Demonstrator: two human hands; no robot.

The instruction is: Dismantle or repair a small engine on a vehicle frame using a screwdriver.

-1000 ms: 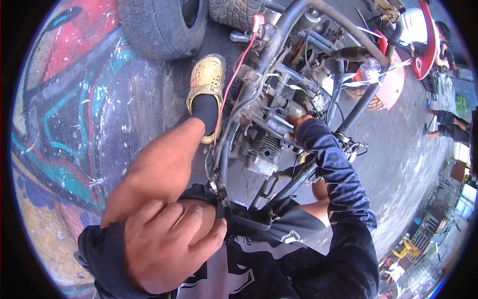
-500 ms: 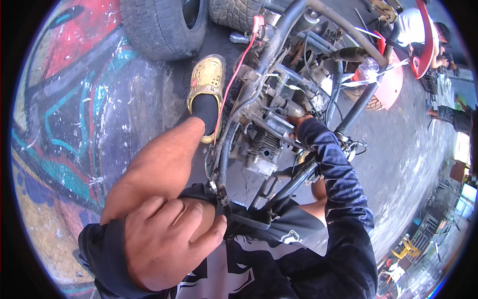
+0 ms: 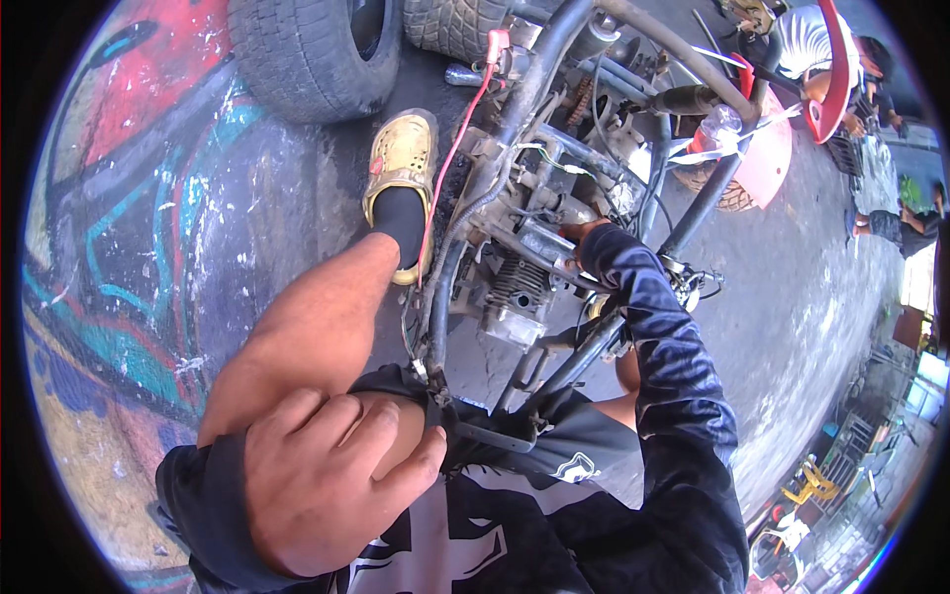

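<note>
My left hand (image 3: 332, 475) rests on my raised left knee, holding nothing, its thumb apart and its other fingers curving over the leg. With my right arm stretched forward in a dark sleeve, my right hand (image 3: 590, 238) is in among the parts of an engine (image 3: 519, 292). Its fingers are mostly hidden beside a rounded grey metal part (image 3: 574, 209), so what they grip cannot be seen. The engine, with its finned cylinder, sits inside a bare tube frame (image 3: 450, 287) of a small vehicle. A pink-red cable (image 3: 458, 148) runs down the frame's left side.
Two worn tyres (image 3: 287, 59) lie at the far left, against a painted wall (image 3: 148, 228). My left foot in a yellow clog (image 3: 404, 153) stands beside the frame. A plastic bottle (image 3: 719, 127) and a pink fender (image 3: 767, 158) are at the far right. Other people (image 3: 811, 49) are beyond.
The view has shifted slightly, so the frame and engine sit a little further left. My right hand stays at the engine, and my left hand has stayed on the knee.
</note>
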